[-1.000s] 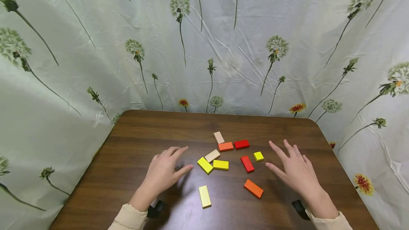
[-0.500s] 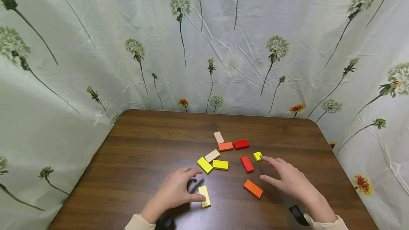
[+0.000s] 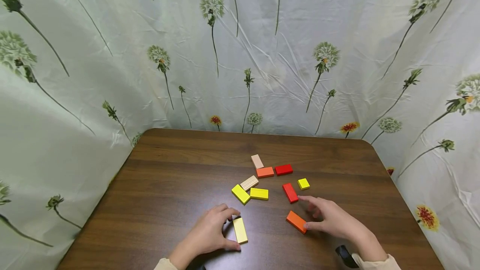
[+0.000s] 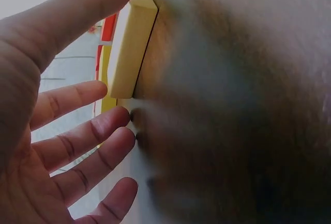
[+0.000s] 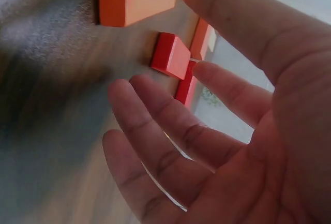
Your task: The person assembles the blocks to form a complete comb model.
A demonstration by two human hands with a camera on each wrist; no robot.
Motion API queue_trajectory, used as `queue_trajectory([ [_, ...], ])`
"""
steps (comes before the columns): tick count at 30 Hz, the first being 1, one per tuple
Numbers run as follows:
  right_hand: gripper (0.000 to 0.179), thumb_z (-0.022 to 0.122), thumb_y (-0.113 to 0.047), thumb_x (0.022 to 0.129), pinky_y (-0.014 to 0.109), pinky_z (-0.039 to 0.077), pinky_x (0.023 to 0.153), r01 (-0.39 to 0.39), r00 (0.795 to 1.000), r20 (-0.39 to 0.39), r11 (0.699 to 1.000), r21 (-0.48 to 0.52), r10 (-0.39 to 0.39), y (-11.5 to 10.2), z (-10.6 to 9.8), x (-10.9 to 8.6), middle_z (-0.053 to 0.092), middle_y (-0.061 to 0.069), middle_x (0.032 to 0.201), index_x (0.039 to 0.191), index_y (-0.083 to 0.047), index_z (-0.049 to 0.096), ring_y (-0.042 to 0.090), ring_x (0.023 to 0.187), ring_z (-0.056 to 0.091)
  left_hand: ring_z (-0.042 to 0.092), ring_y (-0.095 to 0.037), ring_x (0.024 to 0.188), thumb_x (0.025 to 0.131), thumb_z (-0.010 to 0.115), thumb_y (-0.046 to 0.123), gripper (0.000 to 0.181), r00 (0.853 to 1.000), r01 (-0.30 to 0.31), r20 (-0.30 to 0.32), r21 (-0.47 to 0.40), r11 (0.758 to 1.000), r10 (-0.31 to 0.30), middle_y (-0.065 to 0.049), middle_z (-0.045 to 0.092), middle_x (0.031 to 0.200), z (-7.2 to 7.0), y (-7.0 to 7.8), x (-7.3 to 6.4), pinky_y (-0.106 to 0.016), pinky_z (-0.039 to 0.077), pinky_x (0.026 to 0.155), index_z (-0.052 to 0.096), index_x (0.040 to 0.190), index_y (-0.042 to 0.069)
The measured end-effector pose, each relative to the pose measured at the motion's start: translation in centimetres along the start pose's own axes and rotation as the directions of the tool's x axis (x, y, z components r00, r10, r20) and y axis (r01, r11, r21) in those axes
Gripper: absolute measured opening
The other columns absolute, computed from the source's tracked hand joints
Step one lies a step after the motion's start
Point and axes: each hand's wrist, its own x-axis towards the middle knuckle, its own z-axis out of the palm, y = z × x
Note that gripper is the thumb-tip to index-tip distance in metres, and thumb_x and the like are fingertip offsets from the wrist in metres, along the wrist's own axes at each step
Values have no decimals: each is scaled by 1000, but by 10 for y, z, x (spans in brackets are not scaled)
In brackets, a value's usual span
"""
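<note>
A pale yellow wooden block (image 3: 240, 230) lies flat at the front of the table. My left hand (image 3: 211, 230) brackets it from the left, index fingertip right at the far end and thumb by the near end. In the left wrist view the same block (image 4: 132, 48) shows between thumb and index finger, the other fingers (image 4: 111, 151) spread loosely. My right hand (image 3: 333, 220) is beside an orange block (image 3: 296, 222). Its thumb tip overlaps that block's right end, while the index fingertip is close to a red block (image 3: 290, 193). The right wrist view shows the fingers relaxed and apart.
Farther back lie two yellow blocks (image 3: 259, 193), a striped wooden block (image 3: 249, 183), another orange block (image 3: 265, 172), a second red block (image 3: 283, 169), a plain wooden block (image 3: 257, 161) and a small yellow block (image 3: 303, 183). A flowered curtain (image 3: 240, 53) hangs behind the brown table (image 3: 168, 170).
My left hand has moved toward me and right, onto the pale yellow block. My right hand has come down and left from beside the small yellow block to the orange one.
</note>
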Motion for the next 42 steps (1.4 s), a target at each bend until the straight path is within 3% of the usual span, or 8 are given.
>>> queue_trajectory([
  [12, 80, 94, -20, 83, 23, 53, 74, 23, 999, 40, 988, 155, -30, 4, 11, 3, 63, 4, 100, 150, 0, 56, 5, 82, 62, 56, -2, 91, 66, 99, 55, 66, 1000, 15, -6, 15, 1000, -15, 14, 63, 100, 7, 0, -1, -30, 48, 77, 75, 119, 24],
  [20, 83, 95, -16, 82, 21, 50, 72, -21, 995, 100, 975, 222, -2, 3, 14, 4, 62, 5, 96, 153, -3, 54, 9, 80, 61, 55, -2, 90, 65, 99, 55, 64, 1000, 26, -12, 10, 1000, -26, 15, 63, 99, 8, 0, -1, -30, 47, 77, 76, 115, 23],
  [28, 85, 95, -13, 81, 21, 54, 72, 18, 994, 100, 957, 289, -49, 6, 20, 6, 63, 6, 93, 153, 1, 53, 7, 77, 62, 55, -2, 90, 65, 99, 57, 61, 999, 34, -22, 0, 999, -34, 14, 63, 98, 8, 2, -2, -31, 47, 78, 75, 109, 23],
  [37, 81, 94, -9, 81, 20, 54, 70, 21, 993, 102, 952, 306, -55, 10, 26, 6, 64, 4, 92, 152, -1, 55, 4, 76, 61, 57, -2, 89, 65, 99, 55, 58, 999, 25, -39, 3, 1000, -25, 13, 63, 97, 9, -1, -2, -33, 50, 81, 74, 106, 22],
  [42, 74, 93, -11, 83, 21, 55, 70, 86, 991, 74, 956, 279, -111, 16, 30, 7, 64, -1, 92, 147, -1, 58, 2, 77, 61, 57, -2, 89, 66, 99, 51, 56, 998, 1, -56, 2, 1000, -1, 13, 64, 97, 9, -4, -2, -32, 50, 81, 75, 107, 21],
])
